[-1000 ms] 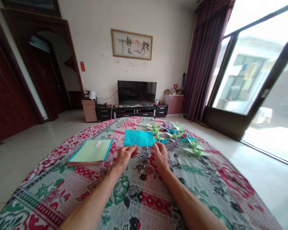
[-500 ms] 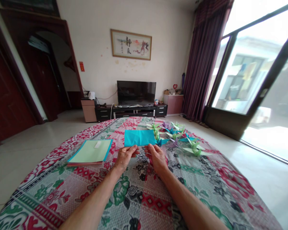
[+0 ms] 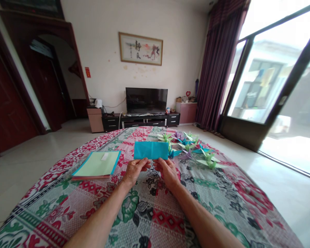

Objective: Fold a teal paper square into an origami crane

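Note:
A blue sheet of origami paper [image 3: 151, 150], folded into a wide rectangle with a faint crease down its middle, is held up in front of me. My left hand [image 3: 136, 169] pinches its lower edge left of centre. On the same edge, right of centre, my right hand [image 3: 167, 169] grips it between thumb and fingers. The paper's right end overlaps the view of several folded paper cranes [image 3: 188, 146] in green, blue and purple. Left of my hands lies a stack of coloured paper [image 3: 98, 163], light green on top with blue edges showing.
A patterned cloth [image 3: 144, 213] covers the round table. On the stack rests a small white piece [image 3: 104, 157]. Beyond the table a television [image 3: 146, 100] stands on a low black cabinet [image 3: 156, 123]. Glass doors [image 3: 260, 82] and a purple curtain [image 3: 214, 69] are at the right.
The blue paper has been tilted slightly and looks flatter and more even. My right hand has shifted slightly left along its lower edge, closer to the left hand.

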Demonstrator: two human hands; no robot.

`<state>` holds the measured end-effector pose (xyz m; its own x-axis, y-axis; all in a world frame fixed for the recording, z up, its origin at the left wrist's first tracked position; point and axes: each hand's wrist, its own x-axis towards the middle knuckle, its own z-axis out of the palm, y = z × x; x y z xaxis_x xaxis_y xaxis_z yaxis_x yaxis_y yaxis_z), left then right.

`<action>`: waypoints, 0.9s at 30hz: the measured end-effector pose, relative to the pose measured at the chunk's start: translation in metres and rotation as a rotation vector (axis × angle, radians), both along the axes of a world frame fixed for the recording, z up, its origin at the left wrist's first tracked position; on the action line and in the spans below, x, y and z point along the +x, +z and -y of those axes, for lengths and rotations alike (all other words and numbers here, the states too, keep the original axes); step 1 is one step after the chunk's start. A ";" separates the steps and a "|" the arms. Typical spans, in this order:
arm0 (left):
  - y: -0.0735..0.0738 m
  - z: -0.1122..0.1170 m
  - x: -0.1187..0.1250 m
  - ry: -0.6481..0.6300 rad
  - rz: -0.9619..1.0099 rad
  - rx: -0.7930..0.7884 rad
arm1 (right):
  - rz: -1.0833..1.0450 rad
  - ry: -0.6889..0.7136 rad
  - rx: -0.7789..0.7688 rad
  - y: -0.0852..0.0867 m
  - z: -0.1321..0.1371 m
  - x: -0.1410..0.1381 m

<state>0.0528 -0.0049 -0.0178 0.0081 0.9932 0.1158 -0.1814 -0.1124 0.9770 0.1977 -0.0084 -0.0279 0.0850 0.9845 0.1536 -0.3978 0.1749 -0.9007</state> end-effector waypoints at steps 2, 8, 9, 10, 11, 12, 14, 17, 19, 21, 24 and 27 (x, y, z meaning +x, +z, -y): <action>-0.001 -0.001 -0.001 -0.004 0.034 -0.008 | 0.000 0.038 0.006 0.000 0.001 -0.001; 0.001 -0.002 -0.003 0.053 0.070 0.018 | -0.009 -0.004 -0.025 0.002 0.001 0.000; 0.002 -0.002 -0.003 0.078 0.061 0.057 | -0.015 -0.022 -0.027 0.002 0.001 0.000; 0.004 -0.001 -0.004 0.104 0.045 0.097 | -0.019 -0.037 -0.029 0.001 0.000 0.001; 0.005 -0.001 -0.004 0.131 0.025 0.134 | -0.021 -0.046 -0.032 0.000 -0.001 0.001; 0.006 0.000 -0.004 0.151 -0.001 0.164 | -0.022 -0.051 -0.034 -0.001 -0.002 0.002; 0.008 0.000 -0.005 0.180 -0.053 0.207 | -0.023 -0.051 -0.038 -0.002 -0.003 0.003; 0.008 -0.001 -0.005 0.184 -0.090 0.237 | -0.025 -0.048 -0.039 -0.003 -0.004 0.003; 0.007 -0.002 -0.006 0.186 -0.083 0.234 | -0.020 -0.055 -0.040 -0.003 -0.004 0.003; 0.007 -0.003 -0.006 0.178 -0.073 0.231 | -0.019 -0.059 -0.044 -0.002 -0.004 0.003; 0.007 -0.004 -0.007 0.152 -0.031 0.206 | -0.038 -0.054 -0.046 -0.001 -0.004 0.004; 0.007 -0.004 -0.008 0.099 0.056 0.140 | -0.051 -0.043 -0.036 0.000 -0.003 0.005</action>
<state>0.0451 -0.0008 -0.0113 -0.0992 0.9630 0.2506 -0.2161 -0.2667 0.9392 0.2022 -0.0053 -0.0284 0.1336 0.9846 0.1129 -0.4359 0.1607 -0.8855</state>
